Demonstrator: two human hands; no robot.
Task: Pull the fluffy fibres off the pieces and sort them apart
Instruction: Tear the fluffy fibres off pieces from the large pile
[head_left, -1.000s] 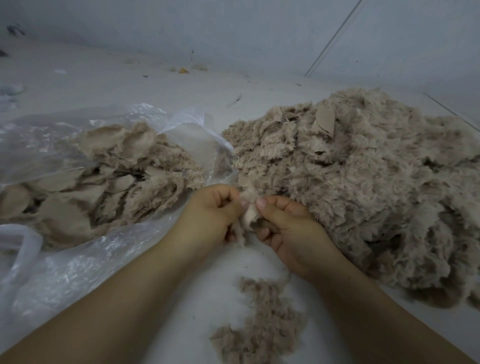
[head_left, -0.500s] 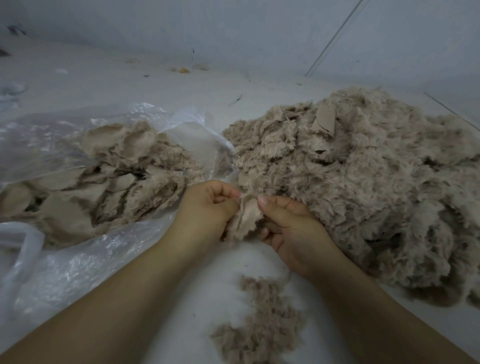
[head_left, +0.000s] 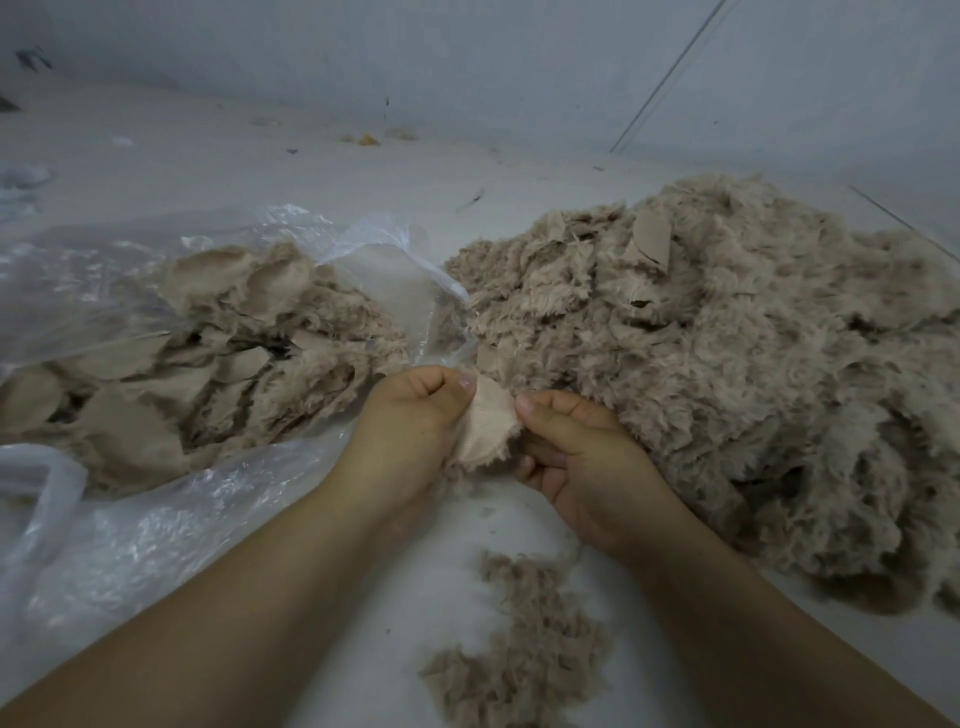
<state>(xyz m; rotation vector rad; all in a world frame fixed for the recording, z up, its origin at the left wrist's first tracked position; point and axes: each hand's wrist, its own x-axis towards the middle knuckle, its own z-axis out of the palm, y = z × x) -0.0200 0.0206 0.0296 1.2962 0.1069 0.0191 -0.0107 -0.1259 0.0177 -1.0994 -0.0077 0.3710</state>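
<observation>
Head view, and I'm watching both hands work one fabric piece (head_left: 485, 426) low over the pale floor (head_left: 311, 171); left hand (head_left: 410, 426) curled, thumb pinching its upper edge; right hand (head_left: 576, 462) curled, thumb and fingers pinching the other side. Loose fluff (head_left: 524, 654) lies just below; big furry heap (head_left: 727, 364) at right; clear plastic bag (head_left: 156, 519) of pieces at left.

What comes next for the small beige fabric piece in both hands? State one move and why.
Probably pinch and pull the fringe along the lower edge of the small beige fabric piece: the left hand and right hand pinch it, smooth backing up, fluff still edging it.
</observation>
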